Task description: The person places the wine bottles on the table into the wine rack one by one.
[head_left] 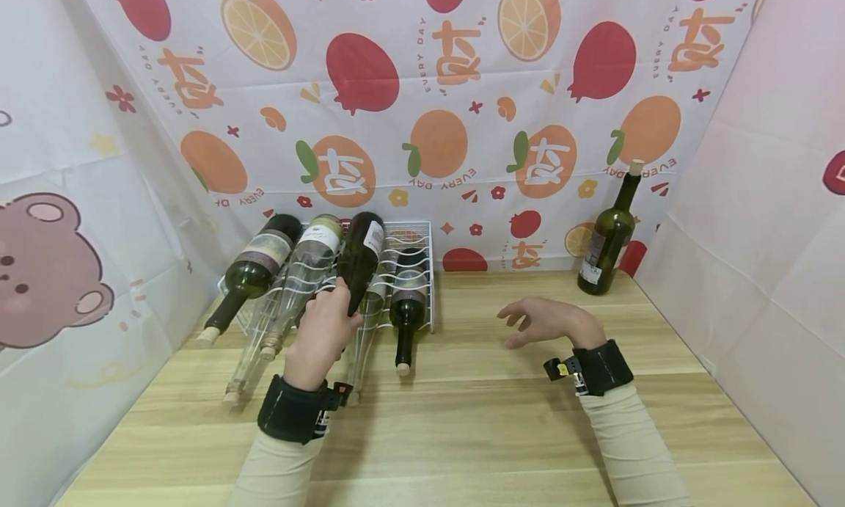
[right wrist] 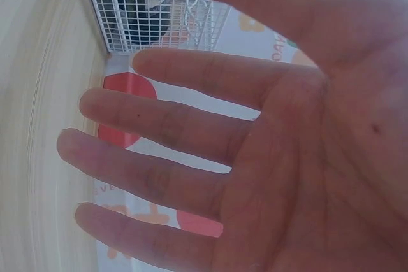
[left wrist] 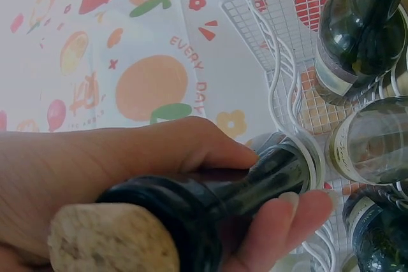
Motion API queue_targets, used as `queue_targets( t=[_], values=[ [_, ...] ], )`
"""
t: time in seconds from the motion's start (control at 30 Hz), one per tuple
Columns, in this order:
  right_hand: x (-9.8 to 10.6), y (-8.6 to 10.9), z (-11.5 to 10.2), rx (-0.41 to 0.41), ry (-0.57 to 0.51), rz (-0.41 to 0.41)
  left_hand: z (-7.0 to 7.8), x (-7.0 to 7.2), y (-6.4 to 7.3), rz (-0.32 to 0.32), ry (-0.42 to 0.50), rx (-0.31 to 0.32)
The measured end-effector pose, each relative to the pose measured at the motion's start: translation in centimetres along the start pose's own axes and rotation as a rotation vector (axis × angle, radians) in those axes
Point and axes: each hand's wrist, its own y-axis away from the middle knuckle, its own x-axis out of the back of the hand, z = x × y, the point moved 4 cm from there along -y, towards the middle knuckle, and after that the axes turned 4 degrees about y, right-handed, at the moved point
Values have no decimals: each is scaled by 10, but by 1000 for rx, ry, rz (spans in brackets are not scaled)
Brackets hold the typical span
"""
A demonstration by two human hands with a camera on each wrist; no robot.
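My left hand (head_left: pixel 321 338) grips the neck of a dark wine bottle (head_left: pixel 361 254), which lies tilted on the white wire rack (head_left: pixel 430 283), base toward the back wall. The left wrist view shows its cork (left wrist: pixel 111 240) close up, with thumb and fingers curled round the neck just beyond. On the rack's left side lie a green wine bottle (head_left: pixel 249 272) and a clear one (head_left: pixel 315 246). Lower on the right rests another dark bottle (head_left: pixel 408 301), corked neck forward. My right hand (head_left: pixel 544 320) hovers over the table, fingers spread and palm bare in the right wrist view.
A corked green wine bottle (head_left: pixel 609 243) stands upright at the table's back right corner. More clear bottles, such as one with its neck (head_left: pixel 359 356) under the left hand, lie lower in the rack. Printed cloth (head_left: pixel 432 191) hangs behind the wooden table (head_left: pixel 475 419) and along both sides.
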Motion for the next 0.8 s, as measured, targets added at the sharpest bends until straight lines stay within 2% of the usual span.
queue_targets(
  t=[0.2, 0.53, 0.67, 0.8],
  values=[
    [0, 0, 1, 4, -4, -1, -1, 0, -1, 1, -11, -1],
    [0, 1, 1, 2, -3, 2, 1, -1, 0, -30, -63, 107],
    [0, 2, 1, -2, -1, 0, 3, -1, 1, -1, -48, 101],
    [1, 1, 2, -3, -7, 1, 4, -2, 0, 59, -14, 57]
  ],
)
